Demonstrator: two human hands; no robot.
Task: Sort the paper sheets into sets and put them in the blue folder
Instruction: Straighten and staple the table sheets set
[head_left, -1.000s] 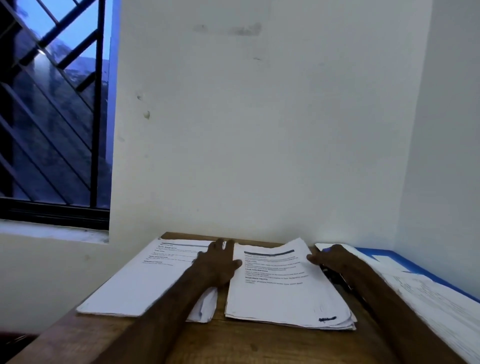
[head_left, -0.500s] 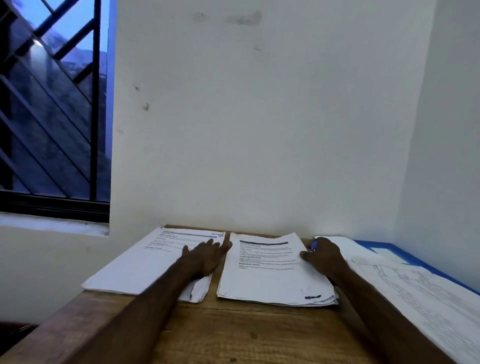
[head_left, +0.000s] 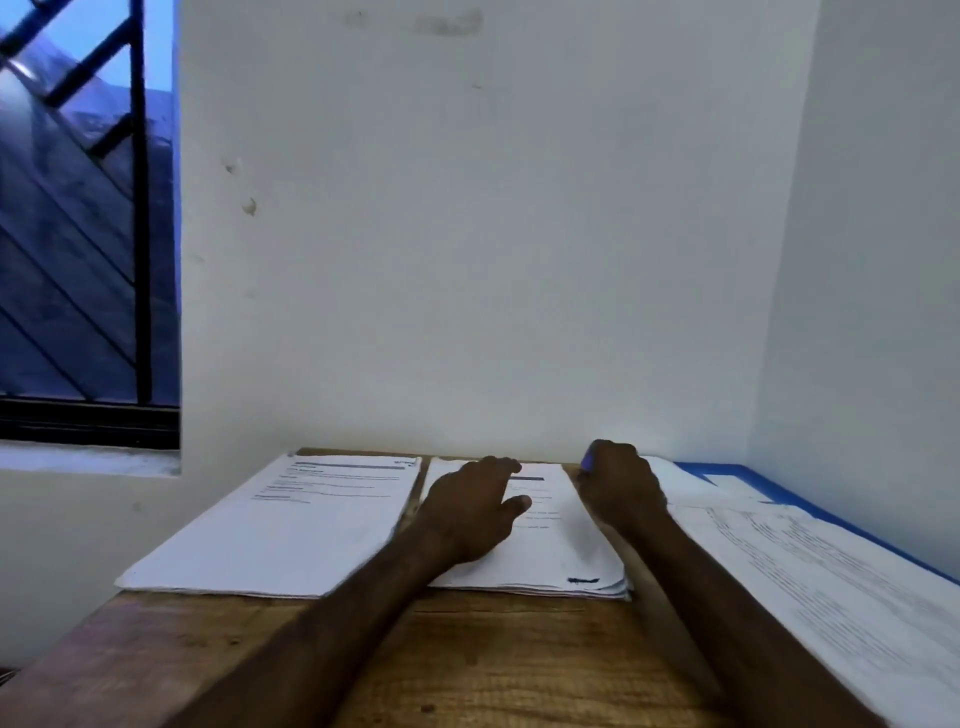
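Note:
Three lots of printed paper lie on the wooden table (head_left: 519, 660). The left stack (head_left: 291, 535) sits near the window side. My left hand (head_left: 467, 514) rests on the middle stack (head_left: 566, 556), fingers relaxed and spread over its upper half. My right hand (head_left: 621, 486) is curled at that stack's far right corner, and a small blue object (head_left: 587, 460) pokes out of the fist. What the object is cannot be told. The blue folder (head_left: 740, 474) lies open at the right, with loose printed sheets (head_left: 841, 582) on top of it.
White walls close the table off at the back and on the right. A barred window (head_left: 83, 249) with a sill is at the left. Bare wood shows along the table's near edge between my forearms.
My left hand has moved right, from the left stack onto the middle stack. My right hand has risen slightly at the stack's far right corner, the blue object showing more.

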